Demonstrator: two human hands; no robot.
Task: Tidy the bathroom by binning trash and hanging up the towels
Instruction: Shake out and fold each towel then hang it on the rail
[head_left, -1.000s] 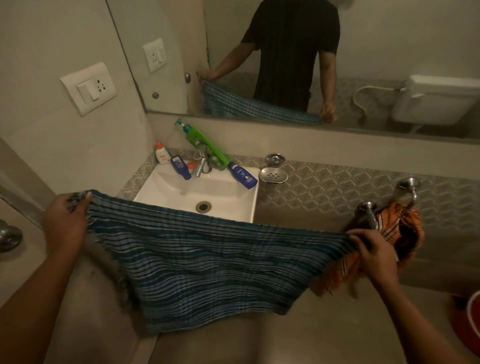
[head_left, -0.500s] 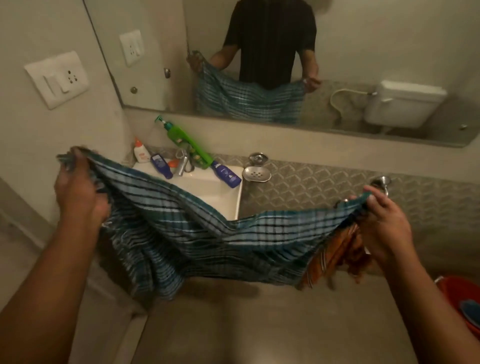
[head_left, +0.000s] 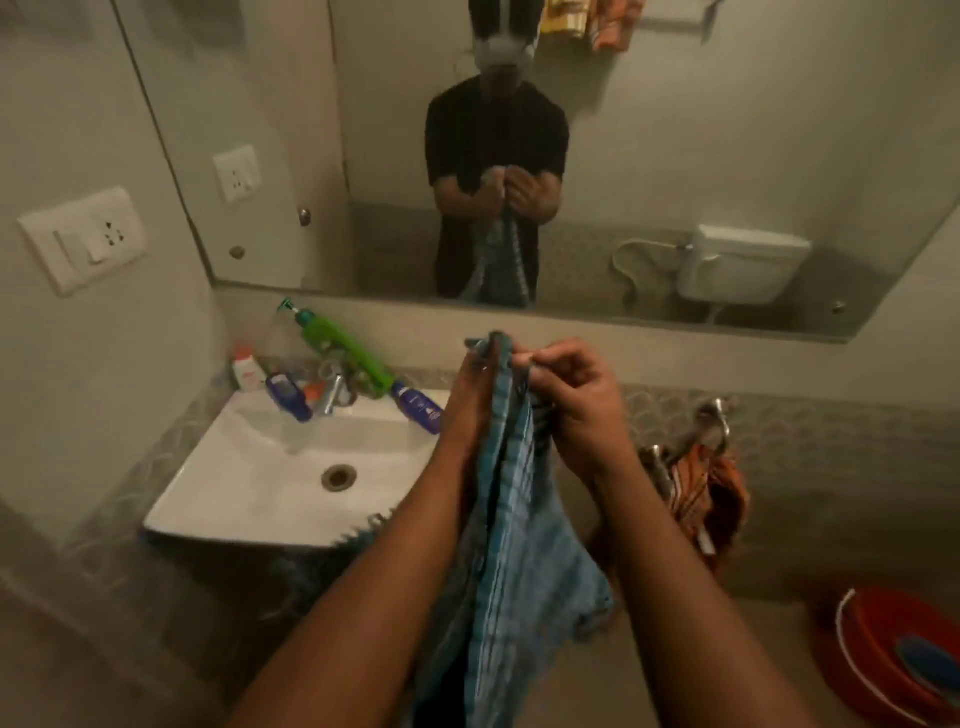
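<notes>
A blue striped towel (head_left: 519, 561) hangs folded in half in front of me, its two top corners brought together above the sink's right edge. My left hand (head_left: 475, 395) grips one corner from the left and my right hand (head_left: 571, 400) pinches the other corner right beside it. An orange patterned towel (head_left: 709, 499) hangs bunched on a chrome ring holder (head_left: 714, 415) on the tiled wall to the right, apart from both hands.
A white sink (head_left: 270, 467) holds a green pump bottle (head_left: 345, 345), a blue bottle (head_left: 418, 413) and small bottles round the tap. A red bucket (head_left: 893, 649) stands at the lower right. The mirror (head_left: 571, 156) shows a toilet cistern behind me.
My hands have come together from far apart, folding the spread blue towel in half lengthwise. The view has tilted up and shifted right.
</notes>
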